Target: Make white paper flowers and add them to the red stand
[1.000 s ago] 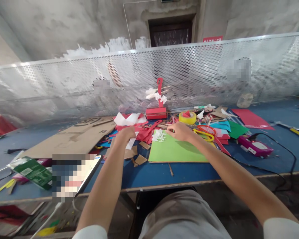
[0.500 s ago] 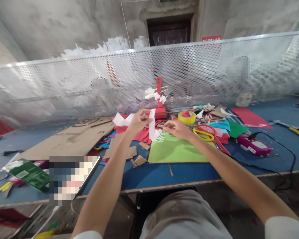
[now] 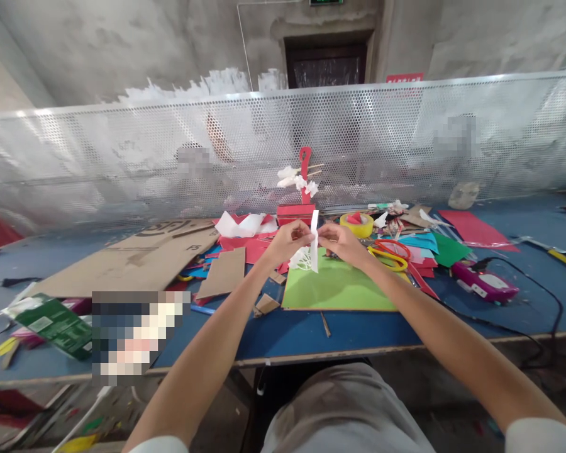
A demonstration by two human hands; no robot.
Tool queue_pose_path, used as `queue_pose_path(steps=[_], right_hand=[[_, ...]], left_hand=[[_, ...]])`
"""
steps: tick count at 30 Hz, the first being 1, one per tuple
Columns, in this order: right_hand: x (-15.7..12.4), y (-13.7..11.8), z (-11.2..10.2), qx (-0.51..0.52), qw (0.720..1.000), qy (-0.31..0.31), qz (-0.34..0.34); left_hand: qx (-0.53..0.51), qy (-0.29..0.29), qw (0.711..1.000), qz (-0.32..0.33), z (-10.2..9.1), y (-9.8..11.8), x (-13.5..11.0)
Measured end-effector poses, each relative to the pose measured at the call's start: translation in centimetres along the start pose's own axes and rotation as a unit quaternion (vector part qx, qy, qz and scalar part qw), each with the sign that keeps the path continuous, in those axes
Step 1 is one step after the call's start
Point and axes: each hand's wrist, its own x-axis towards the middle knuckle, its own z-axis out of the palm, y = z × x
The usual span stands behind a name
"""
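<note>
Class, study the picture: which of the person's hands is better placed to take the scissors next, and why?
Right. The right hand is just beside the scissors; the left hand is on the far side of the white paper strip both pinch, so it would probably have to cross over.

White paper strip (image 3: pixel 314 242), upright, pinched above green sheet (image 3: pixel 339 289)

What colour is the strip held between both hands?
The strip is white; head view shows it.

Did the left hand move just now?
Yes. The left hand went right, from the red scraps to the far edge of the green sheet, meeting the right hand on a white strip.
</note>
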Motion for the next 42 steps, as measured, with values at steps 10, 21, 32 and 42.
queue_pose_path(steps=[10,21,32,42], right_hand=[[0.33,-0.52,-0.25,0.007,0.999,0.044,0.000],[0.21,-0.56,-0.44,-0.012,0.998,0.058,-0.002],[0.24,-0.26,-0.65,-0.002,0.998,0.059,-0.008],[0.24,-0.23,-0.61,-0.008,0.998,0.056,-0.004]], left_hand=[[-0.058,-0.054,0.997,-0.021,0.75,-0.21,-0.11],[-0.032,-0.034,0.998,-0.031,0.69,-0.53,-0.02],[-0.061,-0.047,0.996,-0.053,0.54,-0.22,-0.10],[-0.053,-0.049,0.995,-0.072,0.33,-0.27,-0.06]])
